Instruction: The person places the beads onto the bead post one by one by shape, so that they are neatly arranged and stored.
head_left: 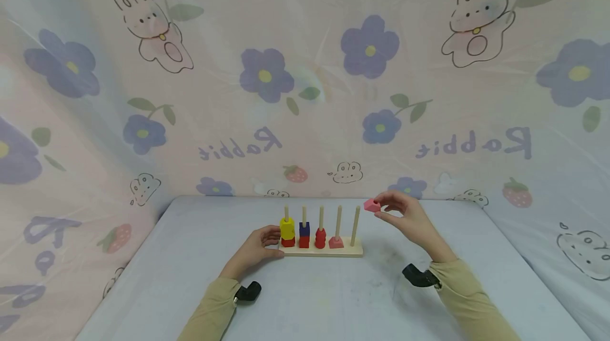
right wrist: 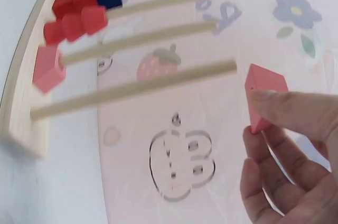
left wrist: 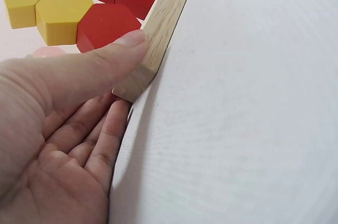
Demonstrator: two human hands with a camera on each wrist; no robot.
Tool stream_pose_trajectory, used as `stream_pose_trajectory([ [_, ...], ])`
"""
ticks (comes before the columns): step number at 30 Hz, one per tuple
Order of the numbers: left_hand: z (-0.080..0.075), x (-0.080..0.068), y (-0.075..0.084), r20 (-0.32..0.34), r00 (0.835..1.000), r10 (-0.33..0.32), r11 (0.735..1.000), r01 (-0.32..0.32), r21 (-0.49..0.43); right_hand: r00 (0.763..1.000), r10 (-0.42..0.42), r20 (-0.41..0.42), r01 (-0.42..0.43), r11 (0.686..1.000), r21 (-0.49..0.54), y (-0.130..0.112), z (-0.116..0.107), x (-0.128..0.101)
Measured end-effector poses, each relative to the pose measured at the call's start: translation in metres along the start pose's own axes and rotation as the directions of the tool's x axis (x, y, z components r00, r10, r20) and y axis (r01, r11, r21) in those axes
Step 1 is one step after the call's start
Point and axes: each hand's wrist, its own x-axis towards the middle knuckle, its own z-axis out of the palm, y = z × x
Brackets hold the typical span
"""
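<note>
A wooden base (head_left: 348,250) with five upright pegs stands on the table. Its pegs carry yellow hexagon blocks (head_left: 287,228) over a red one, a blue block (head_left: 304,229) over red, red blocks (head_left: 320,238), and a pink block (head_left: 336,242); the rightmost peg (head_left: 355,225) is bare. My left hand (head_left: 261,246) holds the base's left end (left wrist: 138,78), thumb on top and fingers beneath. My right hand (head_left: 405,216) pinches a pink block (head_left: 372,205) (right wrist: 265,93) in the air, just above and right of the bare peg's tip (right wrist: 222,67).
The grey table (head_left: 333,298) is backed and flanked by a pink curtain (head_left: 305,76) printed with flowers and rabbits. Both sleeves are tan, with a black camera mount (head_left: 419,276) at each wrist.
</note>
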Motion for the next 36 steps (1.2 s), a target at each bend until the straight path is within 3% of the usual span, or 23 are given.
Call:
stream_pose_trajectory([
  [10, -0.001, 0.001, 0.003, -0.004, 1.0, -0.006, 1.0, 0.006, -0.002, 0.994, -0.093, 0.048, 0.089, 0.992, 0.086, -0.016, 0.033, 0.023],
  [23, -0.001, 0.001, 0.004, 0.003, 1.0, -0.013, 1.0, 0.013, -0.002, 0.995, -0.045, 0.093, 0.037, 0.996, 0.085, -0.017, 0.048, 0.035],
  [26, -0.002, 0.001, 0.003, 0.005, 1.0, -0.012, 1.0, 0.012, 0.002, 0.994, -0.01, 0.11, 0.002, 0.997, 0.075, -0.008, 0.051, 0.035],
  [36, -0.001, 0.001, 0.002, 0.0, 1.0, 0.013, 1.0, -0.013, -0.025, 0.981, 0.124, 0.151, -0.141, 0.985, 0.104, 0.052, 0.075, 0.024],
])
